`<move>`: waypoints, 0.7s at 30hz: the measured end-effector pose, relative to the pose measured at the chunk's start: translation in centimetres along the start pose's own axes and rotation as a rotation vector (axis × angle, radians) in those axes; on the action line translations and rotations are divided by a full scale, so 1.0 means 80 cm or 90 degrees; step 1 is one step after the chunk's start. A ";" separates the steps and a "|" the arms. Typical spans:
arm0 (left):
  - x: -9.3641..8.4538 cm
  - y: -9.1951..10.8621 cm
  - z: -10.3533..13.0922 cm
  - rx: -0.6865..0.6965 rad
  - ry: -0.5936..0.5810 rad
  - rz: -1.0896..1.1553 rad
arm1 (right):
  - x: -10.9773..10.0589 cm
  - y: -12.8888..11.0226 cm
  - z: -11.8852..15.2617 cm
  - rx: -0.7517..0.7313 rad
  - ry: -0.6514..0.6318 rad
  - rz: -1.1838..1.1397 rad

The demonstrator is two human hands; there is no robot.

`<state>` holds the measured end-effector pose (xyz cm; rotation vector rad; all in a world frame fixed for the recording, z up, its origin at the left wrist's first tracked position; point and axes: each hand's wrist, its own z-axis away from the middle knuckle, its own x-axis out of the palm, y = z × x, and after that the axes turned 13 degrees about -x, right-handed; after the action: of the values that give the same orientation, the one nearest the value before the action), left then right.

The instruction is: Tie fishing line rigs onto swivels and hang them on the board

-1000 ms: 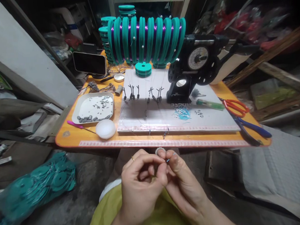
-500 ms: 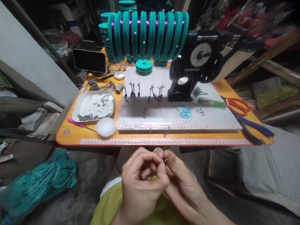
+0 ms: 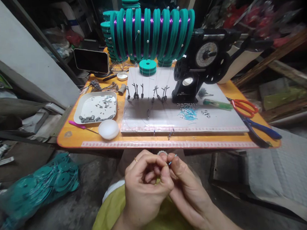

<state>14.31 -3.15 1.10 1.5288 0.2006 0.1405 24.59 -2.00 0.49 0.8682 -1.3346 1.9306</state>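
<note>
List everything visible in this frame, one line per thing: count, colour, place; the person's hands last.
table: one, orange top, ahead of the hands
white board: one, centre of table
teal spools on rack: a row, teal with purple line, table rear
loose teal spool: a small stack, board's far edge
winder with dial: one, black, right of the rack
phone: one, dark screen, rear left
tray of small weights: one, white, left side
round dish: one, white, front left
scissors: one, red handles, right
pliers: one, blue handles, right edge
blue tube bits: a small heap, on board
left hand: fingers pinched, ring on one
right hand: pinching a tiny blue piece
</note>
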 end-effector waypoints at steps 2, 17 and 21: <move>0.000 0.001 0.000 0.003 0.003 0.000 | 0.000 0.000 0.001 -0.002 -0.004 -0.002; -0.001 0.003 0.001 0.005 0.005 -0.007 | 0.004 -0.003 0.002 0.007 -0.020 0.011; -0.001 0.003 0.001 0.003 0.006 -0.005 | 0.004 -0.002 0.002 0.005 -0.004 0.025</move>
<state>14.26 -3.22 1.35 1.5319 0.2148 0.1403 24.59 -2.05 0.85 0.8579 -1.3579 1.9668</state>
